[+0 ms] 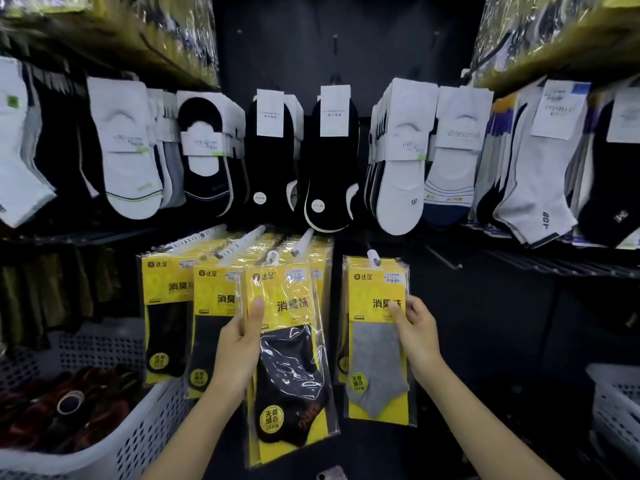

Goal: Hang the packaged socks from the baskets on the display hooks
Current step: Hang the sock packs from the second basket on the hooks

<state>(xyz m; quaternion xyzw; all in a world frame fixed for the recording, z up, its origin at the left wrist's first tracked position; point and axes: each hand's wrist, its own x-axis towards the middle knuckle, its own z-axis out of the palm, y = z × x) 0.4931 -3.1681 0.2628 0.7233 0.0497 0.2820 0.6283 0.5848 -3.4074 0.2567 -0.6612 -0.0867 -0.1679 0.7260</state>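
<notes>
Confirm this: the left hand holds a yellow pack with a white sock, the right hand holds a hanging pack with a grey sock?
Not quite: the head view shows the yellow pack in the left hand contains a black sock, not white. The right hand does hold the hanging grey-sock pack.
</notes>
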